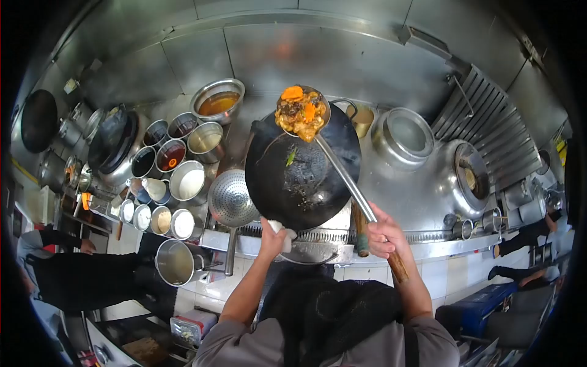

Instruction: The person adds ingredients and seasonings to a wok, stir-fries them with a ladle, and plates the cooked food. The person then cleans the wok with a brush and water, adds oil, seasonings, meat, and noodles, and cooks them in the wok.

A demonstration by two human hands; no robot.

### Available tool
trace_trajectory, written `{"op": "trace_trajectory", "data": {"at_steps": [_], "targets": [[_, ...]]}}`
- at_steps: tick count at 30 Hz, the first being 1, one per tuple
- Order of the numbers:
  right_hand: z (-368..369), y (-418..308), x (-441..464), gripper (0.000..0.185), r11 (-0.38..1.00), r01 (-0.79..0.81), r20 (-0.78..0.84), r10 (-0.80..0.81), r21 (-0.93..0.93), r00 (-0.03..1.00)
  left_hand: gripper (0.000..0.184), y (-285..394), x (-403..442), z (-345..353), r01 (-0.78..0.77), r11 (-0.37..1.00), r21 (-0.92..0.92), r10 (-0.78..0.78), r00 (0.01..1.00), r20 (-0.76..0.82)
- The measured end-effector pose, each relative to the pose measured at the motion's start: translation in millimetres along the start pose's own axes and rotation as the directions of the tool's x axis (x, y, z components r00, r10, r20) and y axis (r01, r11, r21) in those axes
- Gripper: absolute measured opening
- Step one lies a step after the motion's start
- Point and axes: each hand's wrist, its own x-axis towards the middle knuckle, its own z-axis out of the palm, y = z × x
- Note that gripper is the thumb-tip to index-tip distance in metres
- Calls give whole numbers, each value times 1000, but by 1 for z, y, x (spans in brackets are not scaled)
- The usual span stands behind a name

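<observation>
My right hand (385, 231) is closed round the wooden handle of a long metal ladle (345, 177). Its bowl, heaped with browned food (301, 116) and orange slices, is over the far part of a black wok (293, 183). The wok holds only a green piece and small bits on its oily surface. At the wok's near left edge, my left hand (273, 240) grips a white cloth (283, 235) against the rim. Left of the wok rests a perforated metal strainer (232, 197).
Metal pots of sauces and powders, one with white contents (188, 181), stand left. A bowl of amber liquid (218, 105) is behind them. To the right are a lidded pot (406, 136) and a slatted rack (483, 122). People stand at both sides.
</observation>
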Motion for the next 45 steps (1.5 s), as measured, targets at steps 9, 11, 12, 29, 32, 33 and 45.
{"op": "trace_trajectory", "data": {"at_steps": [9, 11, 12, 29, 32, 33, 45], "targets": [[-31, 34, -36, 71, 981, -153, -213, 125, -122, 969, 5, 27, 32, 19, 602, 548, -581, -485, 794, 366], [-29, 36, -42, 70, 972, -185, -255, 144, -143, 956, 19, 0, 30, 39, 433, 785, -443, -412, 899, 149], [-33, 38, -42, 68, 962, -227, -275, 179, -153, 945, 40, 7, 19, 47, 315, 844, -433, -350, 937, -2], [23, -15, -47, 66, 996, -35, -93, 27, -82, 995, 67, 1, -2, 4, -247, 944, 217, 247, 969, 30], [15, -13, -33, 62, 997, 45, -118, -52, -65, 992, 62, -7, 4, 9, -76, 995, 61, 78, 997, -29], [12, -10, -30, 62, 998, 42, -121, -49, -55, 991, 62, -7, 4, 9, -69, 995, 67, 71, 997, -25], [-21, 38, -38, 70, 990, -73, -253, 41, -120, 966, 11, 29, 28, 11, 599, 493, -630, -455, 795, 400]]}}
